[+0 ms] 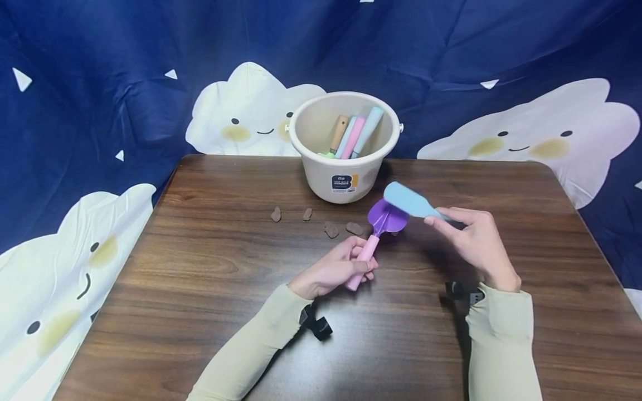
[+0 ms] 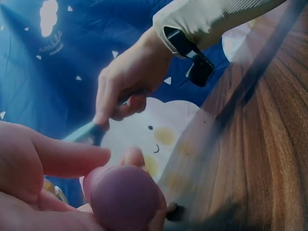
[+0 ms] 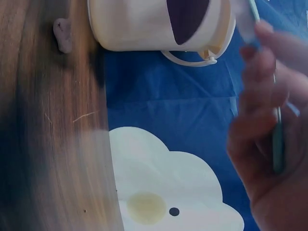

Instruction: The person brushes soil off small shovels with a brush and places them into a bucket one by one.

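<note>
In the head view my left hand (image 1: 341,266) grips the pink handle of a toy trowel with a purple blade (image 1: 379,218). The rounded end of that handle (image 2: 126,196) faces the left wrist camera. My right hand (image 1: 476,239) pinches the thin handle of a light blue spatula (image 1: 408,199). Its flat blade overlaps the trowel's blade in the head view and hides part of it. Brown lumps, among them one lump (image 1: 354,228) left of the trowel and another (image 1: 331,229), lie on the table. A further lump is mostly hidden behind the purple blade.
A cream bucket (image 1: 341,178) stands at the table's back edge. Inside lean several tool handles, one of them with an orange-brown handle (image 1: 339,133). Smaller lumps (image 1: 276,214) lie in front of it on the wooden table (image 1: 210,267). A blue cloth (image 1: 401,44) with clouds hangs behind.
</note>
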`<action>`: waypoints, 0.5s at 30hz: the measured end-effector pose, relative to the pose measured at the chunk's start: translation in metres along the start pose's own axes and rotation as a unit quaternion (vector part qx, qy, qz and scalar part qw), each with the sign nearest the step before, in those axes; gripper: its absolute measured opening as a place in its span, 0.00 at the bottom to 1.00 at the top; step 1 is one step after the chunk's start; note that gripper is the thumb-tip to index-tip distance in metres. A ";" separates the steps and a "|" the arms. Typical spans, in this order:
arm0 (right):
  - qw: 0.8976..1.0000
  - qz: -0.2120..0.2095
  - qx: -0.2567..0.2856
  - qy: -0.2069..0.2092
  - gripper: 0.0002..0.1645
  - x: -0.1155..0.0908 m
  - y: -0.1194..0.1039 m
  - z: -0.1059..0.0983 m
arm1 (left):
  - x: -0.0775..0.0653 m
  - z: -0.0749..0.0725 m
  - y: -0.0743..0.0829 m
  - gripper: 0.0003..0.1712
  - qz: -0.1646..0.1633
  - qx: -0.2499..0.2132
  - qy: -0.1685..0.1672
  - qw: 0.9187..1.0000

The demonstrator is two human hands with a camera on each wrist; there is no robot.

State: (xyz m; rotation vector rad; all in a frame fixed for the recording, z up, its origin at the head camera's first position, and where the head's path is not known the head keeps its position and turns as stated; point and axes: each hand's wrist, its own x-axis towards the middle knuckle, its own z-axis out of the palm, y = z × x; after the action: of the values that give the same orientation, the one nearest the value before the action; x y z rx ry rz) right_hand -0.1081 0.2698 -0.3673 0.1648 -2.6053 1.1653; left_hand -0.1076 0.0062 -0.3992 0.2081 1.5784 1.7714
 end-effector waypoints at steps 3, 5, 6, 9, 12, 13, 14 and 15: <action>0.995 0.038 0.023 -0.089 0.17 -0.002 -0.002 -0.001 | 0.000 -0.001 0.000 0.23 -0.008 -0.014 -0.005 1.000; 0.989 0.051 0.032 -0.136 0.18 -0.002 -0.003 -0.001 | 0.000 -0.001 0.001 0.25 -0.012 -0.024 -0.011 1.000; 0.986 0.053 0.038 -0.154 0.17 -0.002 -0.003 -0.001 | 0.000 -0.001 0.001 0.25 -0.012 -0.028 -0.015 0.999; 0.978 0.054 0.054 -0.193 0.16 -0.001 -0.003 0.001 | 0.000 -0.001 0.001 0.26 -0.011 -0.041 -0.027 0.999; 0.975 0.051 0.056 -0.210 0.15 -0.001 -0.003 0.004 | -0.001 -0.001 0.001 0.24 -0.009 -0.048 -0.034 0.998; 0.974 0.053 0.056 -0.213 0.15 -0.001 -0.003 0.005 | -0.001 -0.001 0.001 0.24 -0.007 -0.047 -0.036 0.998; 0.974 0.053 0.055 -0.215 0.15 0.000 -0.004 0.005 | -0.001 -0.001 0.001 0.23 -0.005 -0.044 -0.038 0.998; 0.973 0.053 0.053 -0.216 0.15 0.000 -0.004 0.006 | -0.002 -0.001 0.001 0.24 -0.005 -0.040 -0.041 0.998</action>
State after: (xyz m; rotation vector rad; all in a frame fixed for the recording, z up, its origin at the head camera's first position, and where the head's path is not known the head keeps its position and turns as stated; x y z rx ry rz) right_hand -0.1082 0.2631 -0.3683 0.3383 -2.9547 1.4454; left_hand -0.1077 0.0042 -0.3981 0.2316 1.4465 1.7912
